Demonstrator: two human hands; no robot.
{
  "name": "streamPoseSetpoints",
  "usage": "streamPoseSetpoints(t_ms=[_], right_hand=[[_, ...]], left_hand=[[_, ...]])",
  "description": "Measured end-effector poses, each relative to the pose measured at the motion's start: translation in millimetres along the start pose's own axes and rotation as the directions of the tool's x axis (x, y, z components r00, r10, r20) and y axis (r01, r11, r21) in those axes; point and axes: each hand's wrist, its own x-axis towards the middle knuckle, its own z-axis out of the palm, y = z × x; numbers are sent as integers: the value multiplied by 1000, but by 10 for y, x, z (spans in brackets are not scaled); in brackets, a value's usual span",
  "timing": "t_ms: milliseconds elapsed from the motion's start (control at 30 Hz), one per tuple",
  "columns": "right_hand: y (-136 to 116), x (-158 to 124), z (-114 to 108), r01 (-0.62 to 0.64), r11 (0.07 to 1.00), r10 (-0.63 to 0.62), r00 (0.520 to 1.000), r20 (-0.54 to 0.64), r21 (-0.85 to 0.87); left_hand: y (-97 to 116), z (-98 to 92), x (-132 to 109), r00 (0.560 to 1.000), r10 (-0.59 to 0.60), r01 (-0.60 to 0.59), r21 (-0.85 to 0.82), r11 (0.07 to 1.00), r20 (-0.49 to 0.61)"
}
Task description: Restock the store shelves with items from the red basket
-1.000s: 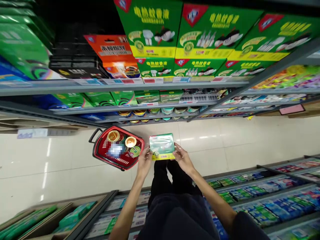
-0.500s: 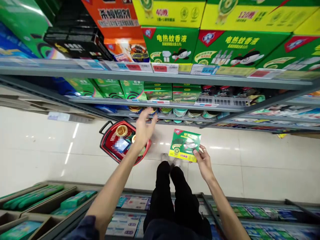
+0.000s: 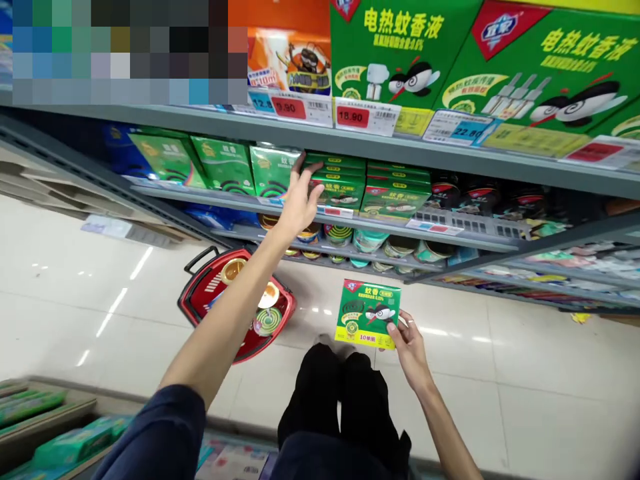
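My right hand [image 3: 407,340] holds a flat green and yellow mosquito coil box [image 3: 367,313] by its right edge, thumb on the front, above the floor. My left hand [image 3: 301,200] is at the middle shelf, its fingers apart at the left side of a stack of green mosquito coil boxes [image 3: 343,191]. Whether the fingertips touch the stack I cannot tell. Just left of that hand stands a green mosquito coil packet [image 3: 273,170]. A second stack of mosquito coil boxes [image 3: 397,197] is to the right.
On the floor at left sits a red shopping basket [image 3: 287,303] with round tins inside, partly behind my left arm. Larger green boxes [image 3: 400,57] line the upper shelf [image 3: 310,137], which overhangs the middle one. Round tins [image 3: 370,240] fill the lower shelf. Another shelf unit is behind me.
My left hand has moved up and forward from above the basket's edge to the stacked boxes on the shelf. My right hand still holds its box, now facing more squarely up. The view has come closer to the shelf.
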Motion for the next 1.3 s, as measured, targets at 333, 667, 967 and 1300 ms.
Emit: streamPoseSetpoints(t_ms=[333, 667, 967, 1300], right_hand=[[702, 1353, -8, 271, 960, -274, 961, 44, 68], [1681, 1897, -76, 359, 917, -360, 932, -28, 174], [2167, 1563, -226, 348, 901, -299, 931, -209, 259], [2252, 1740, -181, 334, 865, -292, 942, -165, 373]], left_hand=[[-416, 256, 168, 939, 329, -315, 138, 939, -97], [-557, 354, 232, 914, 352, -345, 67, 936, -203], [-576, 387, 225, 940, 261, -207, 239, 949, -222], [-669, 317, 341, 943, 256, -178, 328, 928, -212]])
